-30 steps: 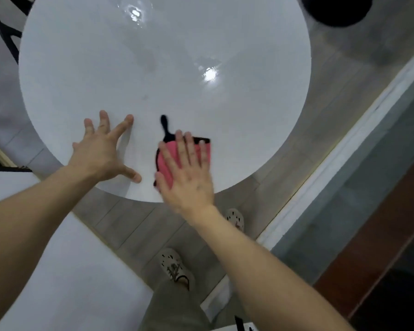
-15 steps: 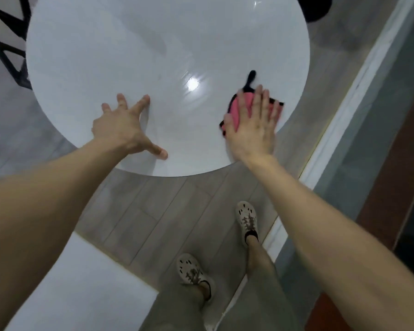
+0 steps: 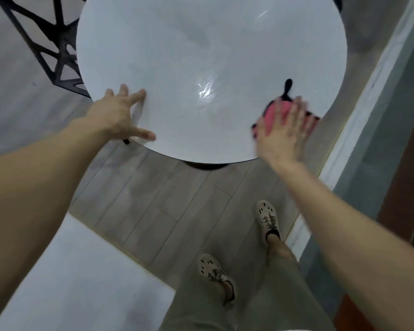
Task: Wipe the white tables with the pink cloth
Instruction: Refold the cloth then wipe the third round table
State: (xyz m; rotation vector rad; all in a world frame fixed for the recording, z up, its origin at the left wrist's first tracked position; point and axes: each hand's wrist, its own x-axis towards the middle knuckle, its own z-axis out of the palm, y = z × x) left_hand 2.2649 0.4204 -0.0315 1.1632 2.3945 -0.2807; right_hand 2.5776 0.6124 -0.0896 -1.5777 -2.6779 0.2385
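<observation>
White table (image 3: 201, 56) — its far rim cut off at the top. Left hand (image 3: 115, 115) rests near its left rim, fingers spread, thumb out. Pink cloth (image 3: 276, 113) lies mostly hidden under the blurred right hand (image 3: 285, 134), whose straight fingers press it flat — its black loop (image 3: 287, 88) points away, beyond the fingertips.

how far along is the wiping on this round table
Done: unclear, though the round table gleams at its middle. In hand: right hand presses pink cloth flat near the right rim; left hand touches the left rim. Left: probably the second white surface, lower left.
</observation>
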